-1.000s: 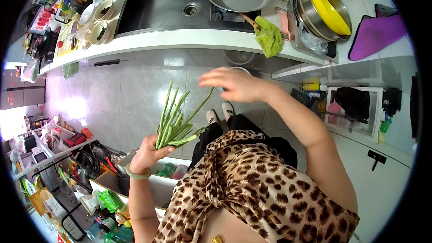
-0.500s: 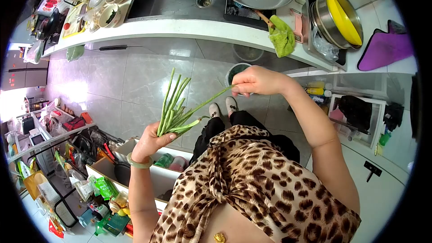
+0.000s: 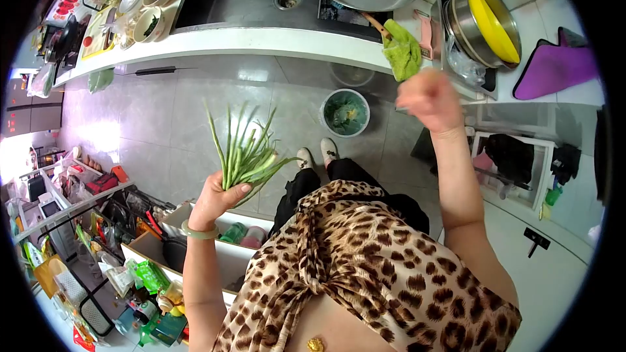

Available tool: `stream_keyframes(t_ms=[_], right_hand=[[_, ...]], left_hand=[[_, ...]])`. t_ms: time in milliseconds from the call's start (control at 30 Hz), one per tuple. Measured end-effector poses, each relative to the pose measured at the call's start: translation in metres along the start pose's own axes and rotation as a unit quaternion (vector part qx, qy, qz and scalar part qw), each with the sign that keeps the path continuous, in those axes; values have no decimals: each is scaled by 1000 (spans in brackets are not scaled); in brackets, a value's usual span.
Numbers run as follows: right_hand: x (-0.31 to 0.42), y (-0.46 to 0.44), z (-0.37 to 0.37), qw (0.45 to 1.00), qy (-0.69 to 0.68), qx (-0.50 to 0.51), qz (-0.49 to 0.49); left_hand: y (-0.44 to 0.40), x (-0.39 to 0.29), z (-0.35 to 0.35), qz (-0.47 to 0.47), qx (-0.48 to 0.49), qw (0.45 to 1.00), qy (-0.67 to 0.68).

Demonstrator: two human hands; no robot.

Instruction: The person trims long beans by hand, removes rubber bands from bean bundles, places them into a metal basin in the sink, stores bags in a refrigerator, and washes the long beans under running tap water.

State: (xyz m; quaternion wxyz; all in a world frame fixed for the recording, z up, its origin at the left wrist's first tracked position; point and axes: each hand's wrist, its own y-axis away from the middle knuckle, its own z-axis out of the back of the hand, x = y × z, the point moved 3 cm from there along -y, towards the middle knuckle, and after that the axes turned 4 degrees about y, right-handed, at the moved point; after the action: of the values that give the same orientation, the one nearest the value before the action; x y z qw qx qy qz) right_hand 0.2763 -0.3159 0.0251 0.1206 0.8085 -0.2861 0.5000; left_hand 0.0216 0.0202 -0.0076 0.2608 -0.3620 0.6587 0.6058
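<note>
Likely sorting green stalks (image 3: 248,167), finger-clamped in left hand (image 3: 219,199), nine o'clock; can't tell fingers of right hand (image 3: 432,100), two o'clock; needs steady hold next.

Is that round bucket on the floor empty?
Not empty: yellowish bits show inside the bucket, but I can't tell what they are.

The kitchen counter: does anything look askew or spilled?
Only the lime-green cloth looks odd: it droops over the counter's front edge, near the wooden handle, as though it might slip. No spill shows, and the left hand holds the green stalks well away from there.
</note>
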Motion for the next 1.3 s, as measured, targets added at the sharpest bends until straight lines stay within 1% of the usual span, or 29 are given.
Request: stream_keyframes(t_ms=[67,100,133,167,233,267,300,333,400,433,500,533,633,700,733,800,833,867,900,967,1033,1067,1100,1133,1167,1200,1233,1267,1300], right_hand=[[-34,7,12,958,164,-78,-220],[-64,15,27,879,391,-94,-255],[-76,12,26,748,595,-105,-274],[-78,13,22,712,651,-99,-245],[-62,-5,-22,874,459,-54,-151],[-51,-16,-49,864,497,23,-71],[-36,-26,-81,879,466,88,-52],[-30,-34,-103,882,437,152,-87],[-29,-44,-131,797,555,237,-40],[-32,-50,-135,797,554,236,-38],[-45,-57,-139,704,632,315,-79],[-48,-56,-138,703,632,316,-78],[-66,-53,-132,712,644,273,-57],[-77,-47,-124,811,576,86,43],[-88,-44,-125,811,577,87,43],[-99,-38,-113,909,377,-170,52],[-98,-37,-86,927,253,-275,5],[-95,-34,-48,918,121,-375,-41],[-90,-29,-21,932,108,-343,-43],[-94,-14,8,943,96,-316,-38],[-104,-10,11,884,392,-209,-142],[-108,-7,14,885,390,-213,-139],[-99,-9,7,803,566,-178,-68],[-90,-9,-6,686,715,-133,3],[-55,-32,-58,854,507,-66,-92],[-52,-40,-74,885,460,-3,-68],[-51,-42,-78,894,440,-4,-86],[-50,-55,-107,873,477,102,-28],[-50,-60,-118,859,497,124,12]], left_hand=[[-2,-7,-5,-9,7,999,-32],[-4,-9,-6,-10,5,999,-43],[-6,-9,-6,-11,3,999,-43],[-8,-10,-6,-14,10,997,-80],[-10,-9,-9,-13,13,993,-114],[-11,-10,-12,-33,22,991,-128],[-13,-13,-15,-56,33,987,-144],[-15,-17,-17,-82,45,982,-161],[-19,-15,-17,-74,43,985,-152],[-20,-13,-16,-64,44,983,-165],[-20,-11,-15,-68,38,979,-191],[-20,-11,-16,-69,37,979,-190],[-17,-10,-19,-88,37,982,-165],[-17,-11,-23,-115,16,983,-141],[-18,-11,-26,-116,16,983,-139],[-20,-11,-31,-125,0,985,-119],[-18,-9,-29,-124,-2,985,-117],[-17,-4,-23,-74,1,995,-66],[-15,0,-18,-21,7,1000,-18],[-12,1,-16,-14,30,999,-8],[-12,-2,-20,-9,60,998,20],[-12,-4,-19,-10,61,998,14],[-14,-5,-19,-3,70,998,5],[-13,-4,-20,7,77,997,-1],[-10,-1,-22,16,82,996,-3],[-13,-2,-24,14,97,995,-9],[-12,0,-25,15,106,994,-9],[-17,-5,-25,9,122,992,-18],[-17,-8,-28,10,123,992,-22]])
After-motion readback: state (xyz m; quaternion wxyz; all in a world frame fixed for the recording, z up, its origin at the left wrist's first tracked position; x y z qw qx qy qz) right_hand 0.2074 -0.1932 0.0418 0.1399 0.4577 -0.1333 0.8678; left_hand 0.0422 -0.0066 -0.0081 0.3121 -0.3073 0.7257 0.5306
